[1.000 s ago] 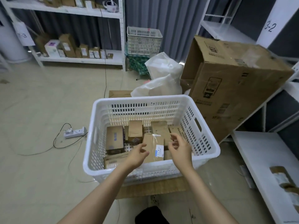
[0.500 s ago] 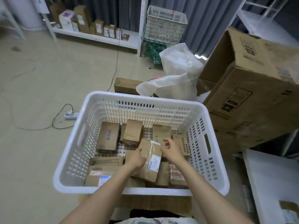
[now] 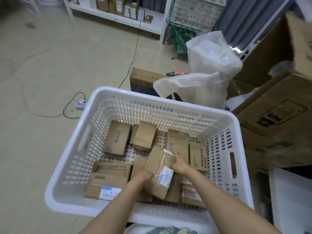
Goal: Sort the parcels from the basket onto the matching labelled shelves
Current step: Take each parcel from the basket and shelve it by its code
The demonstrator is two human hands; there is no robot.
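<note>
**Cardboard parcel [image 3: 156, 166] may slip**

The parcel lies tilted on other boxes [image 3: 116, 141], near middle of the white basket [image 3: 168, 102]. The left hand [image 3: 143, 176] curls round its left edge; the right hand's [image 3: 180, 165] hold is too blurred to tell. Slick tape wrap [image 3: 163, 158] could let it slide free.

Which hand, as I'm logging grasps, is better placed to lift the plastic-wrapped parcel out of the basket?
Probably left. The left hand seems to curl round the raised left edge of the wrapped parcel, which looks like a grip. The right hand only lies on top, fingers straight.
</note>
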